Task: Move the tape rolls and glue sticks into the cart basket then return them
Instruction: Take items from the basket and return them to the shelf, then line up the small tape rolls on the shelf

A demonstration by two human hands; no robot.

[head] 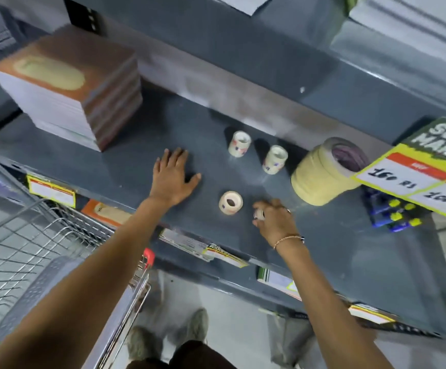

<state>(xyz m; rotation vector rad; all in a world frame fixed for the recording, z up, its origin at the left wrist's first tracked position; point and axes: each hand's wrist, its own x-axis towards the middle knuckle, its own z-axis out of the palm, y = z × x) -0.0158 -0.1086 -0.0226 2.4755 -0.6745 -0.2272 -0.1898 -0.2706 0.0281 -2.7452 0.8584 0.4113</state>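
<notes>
Right hand point(275, 222), as I see it, grips a small tape roll point(258, 214) on the shelf point(126, 166); left hand point(172, 177) lies flat, spread, empty.

Three small white tape rolls point(239, 143) point(275, 159) point(230, 202) on grey shelf point(142, 161), stack of cream masking tape rolls point(320, 177) beside, blue glue sticks point(393, 214) near

Tape rolls point(239, 143) on shelf point(136, 161), right of books point(70, 86)

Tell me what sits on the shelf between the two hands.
In the head view, one small tape roll lies flat between the left hand and right hand; otherwise bare shelf.
</notes>
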